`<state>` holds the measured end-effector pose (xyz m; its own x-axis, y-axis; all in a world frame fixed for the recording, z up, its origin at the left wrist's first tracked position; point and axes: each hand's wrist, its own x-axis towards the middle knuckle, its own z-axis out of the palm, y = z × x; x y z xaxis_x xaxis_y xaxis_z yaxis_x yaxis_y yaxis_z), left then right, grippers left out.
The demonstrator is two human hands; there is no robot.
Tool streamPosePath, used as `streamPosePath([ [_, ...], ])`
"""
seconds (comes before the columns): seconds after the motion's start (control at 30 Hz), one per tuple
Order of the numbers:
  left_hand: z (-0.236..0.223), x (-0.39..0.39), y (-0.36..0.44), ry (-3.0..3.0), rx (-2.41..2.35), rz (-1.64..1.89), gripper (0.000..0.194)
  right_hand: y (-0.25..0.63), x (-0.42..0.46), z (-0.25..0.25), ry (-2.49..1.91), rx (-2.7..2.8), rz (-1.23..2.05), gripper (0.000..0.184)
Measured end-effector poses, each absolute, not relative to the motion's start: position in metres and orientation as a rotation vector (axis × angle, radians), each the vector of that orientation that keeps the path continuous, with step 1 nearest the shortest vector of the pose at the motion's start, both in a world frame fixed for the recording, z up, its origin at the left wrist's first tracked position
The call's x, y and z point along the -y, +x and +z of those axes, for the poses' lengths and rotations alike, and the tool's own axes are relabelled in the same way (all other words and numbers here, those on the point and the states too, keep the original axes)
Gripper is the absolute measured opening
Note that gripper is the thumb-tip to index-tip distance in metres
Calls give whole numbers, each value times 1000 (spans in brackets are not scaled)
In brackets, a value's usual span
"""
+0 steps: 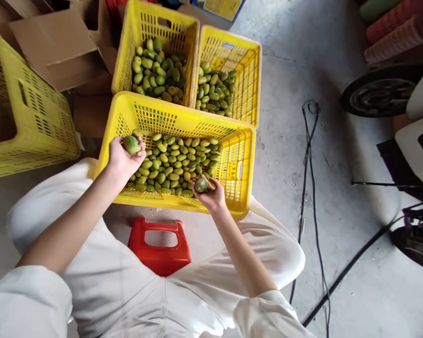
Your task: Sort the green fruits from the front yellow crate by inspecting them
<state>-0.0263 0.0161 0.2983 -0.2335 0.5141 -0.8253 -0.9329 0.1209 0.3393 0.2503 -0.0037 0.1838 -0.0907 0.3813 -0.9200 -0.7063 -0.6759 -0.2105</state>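
Observation:
A yellow plastic crate [183, 119] right in front of my knees holds several small green mangoes [176, 162]. My left hand [121, 157] is curled round one green mango [131, 144] at the crate's left rim. Over the crate's near edge, my right hand [209, 192] cups another green mango [201, 185]. Two more yellow crates stand behind it, the left one [127, 51] and the right one [248, 75], each partly filled with the same green fruit.
An empty yellow crate [28, 112] lies tipped at the far left beside cardboard boxes [56, 47]. A red stool [159, 246] sits between my legs. Black cables [310, 155] run over the concrete floor to the right, near a wheel [380, 94].

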Motion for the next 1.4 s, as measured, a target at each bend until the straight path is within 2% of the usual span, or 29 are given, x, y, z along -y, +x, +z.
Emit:
streamPosePath([
  [0.3,309,-5,-71,-656,-951,1647,28,181,21,124,-1686,-418,1616,23],
  [0.47,302,-2,-80,-651,-888,1681,26,147,18,116,-1780,-388,1621,20],
  [0.63,303,3,-78,-666,-850,1702,29,97,-63,150,-1700,-240,1682,41],
  [0.77,302,6,-74,-655,-846,1689,25,67,-169,196,-1554,13,1737,39],
  [0.8,301,6,-73,-651,-850,1678,25,64,-192,206,-1463,280,1741,40],
  [0.87,300,5,-73,-646,-861,1649,25,64,-226,217,-1234,689,1699,57],
  [0.93,300,5,-72,-649,-874,1630,28,72,-236,218,-1189,860,1675,69],
  [1.0,301,4,-71,-650,-892,1618,31,89,-222,210,-1392,1125,1598,74],
  [1.1,302,4,-67,-613,-919,1560,35,134,-165,185,-1681,1317,1572,67],
  [1.2,295,2,-59,-501,-971,1414,35,204,-85,157,-1926,1513,1547,68],
  [1.33,272,1,-37,-346,-1052,1082,26,294,14,128,-2133,2153,1195,59],
  [1.4,257,4,-20,-384,-1101,958,23,315,43,119,-2208,2202,1063,52],
])
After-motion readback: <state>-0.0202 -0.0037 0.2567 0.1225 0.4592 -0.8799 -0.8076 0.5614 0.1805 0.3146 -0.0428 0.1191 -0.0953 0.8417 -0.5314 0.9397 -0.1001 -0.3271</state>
